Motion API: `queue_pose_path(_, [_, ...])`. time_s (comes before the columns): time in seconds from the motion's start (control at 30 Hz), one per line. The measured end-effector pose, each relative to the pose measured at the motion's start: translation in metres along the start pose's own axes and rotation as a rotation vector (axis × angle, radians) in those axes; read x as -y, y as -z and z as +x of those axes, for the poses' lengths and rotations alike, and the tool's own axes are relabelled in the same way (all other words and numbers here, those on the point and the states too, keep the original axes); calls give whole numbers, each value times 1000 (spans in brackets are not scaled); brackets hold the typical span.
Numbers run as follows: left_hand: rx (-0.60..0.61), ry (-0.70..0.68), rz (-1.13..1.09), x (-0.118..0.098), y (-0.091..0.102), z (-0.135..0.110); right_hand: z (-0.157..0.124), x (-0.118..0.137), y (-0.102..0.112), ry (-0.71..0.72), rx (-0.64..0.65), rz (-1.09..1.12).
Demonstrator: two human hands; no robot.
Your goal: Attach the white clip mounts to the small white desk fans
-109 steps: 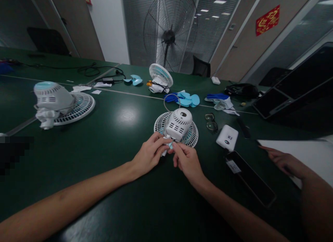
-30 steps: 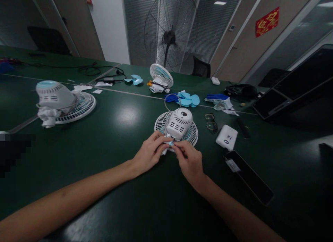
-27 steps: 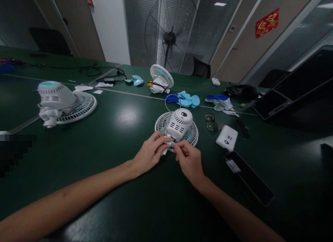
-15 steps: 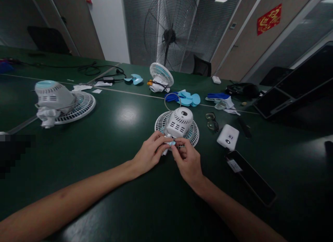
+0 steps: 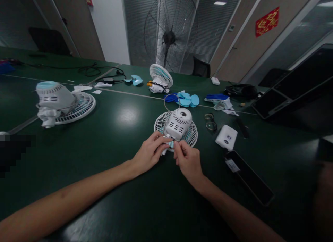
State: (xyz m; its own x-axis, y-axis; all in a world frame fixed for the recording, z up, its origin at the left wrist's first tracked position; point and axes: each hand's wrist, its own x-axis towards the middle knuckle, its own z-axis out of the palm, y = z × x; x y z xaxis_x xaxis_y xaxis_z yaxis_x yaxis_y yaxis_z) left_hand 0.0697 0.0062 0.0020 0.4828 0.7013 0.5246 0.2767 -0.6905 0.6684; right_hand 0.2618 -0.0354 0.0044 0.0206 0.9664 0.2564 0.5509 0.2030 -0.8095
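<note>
A small white fan [image 5: 179, 122] lies grille-down on the dark green table, its slotted motor housing facing up. At the near side of the housing, my left hand [image 5: 149, 151] pinches a small light-blue piece [image 5: 170, 144] between thumb and fingers. Close beside that piece, my right hand [image 5: 188, 162] is closed, thumb against curled fingers. Anything in the right fingertips is too small or hidden to make out. The lower edge of the grille is partly covered by both hands.
Another fan [image 5: 56, 99] lies to the left, and a third fan [image 5: 160, 78] stands behind. Light-blue fan blades [image 5: 187, 99], glasses [image 5: 210, 122], a white power bank [image 5: 226, 137] and a black phone-like device [image 5: 249, 177] lie around. A blurred shape [image 5: 324, 200] is at the right edge.
My right fingers have curled in more tightly and shifted slightly beside the light-blue piece. My left hand stays in place. A blurred brownish shape has appeared at the right edge.
</note>
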Motion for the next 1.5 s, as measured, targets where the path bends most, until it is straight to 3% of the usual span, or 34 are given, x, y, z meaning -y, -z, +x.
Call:
queue_pose_path(0.13, [-6,5,9,0,-1,0,3,3,-4,-257,82,331])
queue_pose_path(0.23, [-4,7,5,1,-1,0,3,4,-4,-286,81,344])
queue_pose_path(0.37, [1,16,-12,1,0,1,0,1,-1,3,-61,62])
queue_pose_path(0.47, [-3,15,-28,1,0,1,-2,-2,3,265,-82,-131])
queue_pose_path(0.53, [-3,11,-37,2,0,0,-2,-5,4,352,-78,-194])
queue_pose_path(0.63, [-11,3,-43,2,-1,0,-3,-7,4,367,-89,-195])
queue_pose_path(0.77, [-4,7,-24,1,-1,0,-1,-5,3,231,-77,-102])
queue_pose_path(1.0, [5,3,3,1,0,0,8,6,0,-356,107,440])
queue_pose_path(1.07, [2,-1,0,1,0,0,8,8,-1,-441,140,510])
queue_pose_path(1.13, [-3,-3,-2,1,0,0,7,8,-1,-358,101,420])
queue_pose_path(1.23, [-6,8,-6,1,0,0,2,4,1,-34,-8,73])
queue_pose_path(1.33, [4,16,-20,1,1,0,0,-2,5,252,-9,-268])
queue_pose_path(1.4, [6,14,-32,2,1,0,0,-5,8,361,15,-409])
queue_pose_path(1.5, [4,14,-42,3,1,-1,1,-9,9,414,20,-474])
